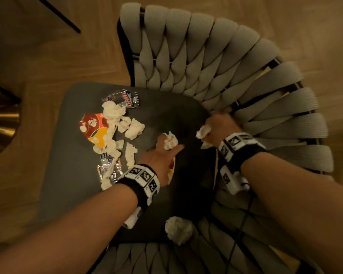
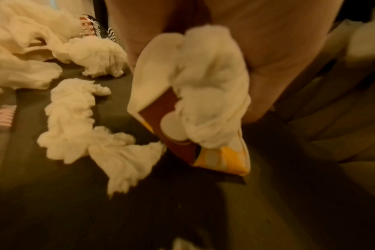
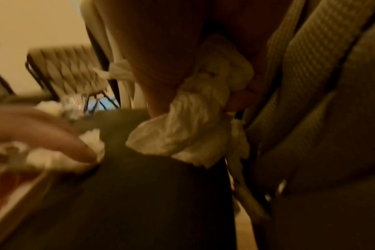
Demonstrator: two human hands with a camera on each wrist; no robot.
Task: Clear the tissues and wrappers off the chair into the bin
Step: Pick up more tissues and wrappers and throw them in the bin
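On the dark seat [image 1: 71, 155] of the chair, litter lies in a band from 10 to 8 o'clock, well inside the left edge, which keeps a bare strip. At 11 o'clock a striped wrapper [image 1: 125, 98] sits near the back edge; below it a tissue heap [image 1: 115, 115] overlaps a red-orange wrapper [image 1: 93, 127] at 9 o'clock. A foil wrapper [image 1: 107, 171] lies at 8 o'clock, just beside the left wristband.

The left hand [image 1: 162, 153], at the seat's centre, pinches a tissue wad [image 2: 206, 88] together with a red-yellow wrapper [image 2: 182, 148], fingers curled round both. Dark, bare seat lies between the two hands.

At 6 o'clock a tissue ball [image 1: 179, 230] rests at the seat's front edge, touching the woven arm.

The right hand [image 1: 218, 127], at 3 o'clock, sits against the seat's right edge where the grey woven backrest [image 1: 196, 56] rises; its fingers clutch a tissue [image 3: 195, 125], ends trailing below the fist. The bin is out of view.
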